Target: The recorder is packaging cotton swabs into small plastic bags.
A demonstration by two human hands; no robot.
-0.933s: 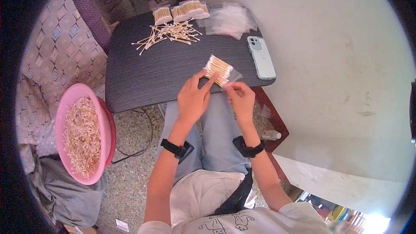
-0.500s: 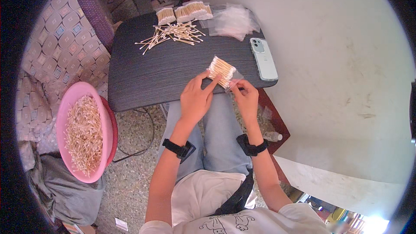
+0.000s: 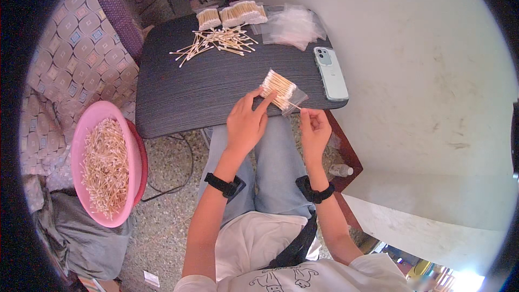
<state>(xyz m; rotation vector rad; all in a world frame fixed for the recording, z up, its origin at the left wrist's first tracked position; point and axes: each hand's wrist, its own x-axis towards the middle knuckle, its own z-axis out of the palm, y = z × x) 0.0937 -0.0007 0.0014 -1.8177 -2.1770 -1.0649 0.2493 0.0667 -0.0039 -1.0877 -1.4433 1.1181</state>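
A small clear plastic bag [image 3: 297, 97] with a row of cotton swabs [image 3: 280, 83] in it lies near the table's front edge. The fingers of my left hand [image 3: 246, 124] press on the bag's left side and hold it against the tabletop. At the bag's lower right end, my right hand [image 3: 315, 132] pinches the tip of a single cotton swab [image 3: 294, 106]. That swab's other end reaches into the mouth of the bag.
On the dark table [image 3: 189, 92] lie loose swabs [image 3: 224, 40], filled bags [image 3: 243, 12], empty clear bags [image 3: 296, 26] and a phone [image 3: 331, 74]. A pink basin [image 3: 133, 184] full of swabs stands at the left. A wall [image 3: 421, 86] rises on the right.
My right hand has drawn back from the bag, down and to the right, and a single cotton swab now shows between its fingertips and the bag. My left hand stays on the bag.
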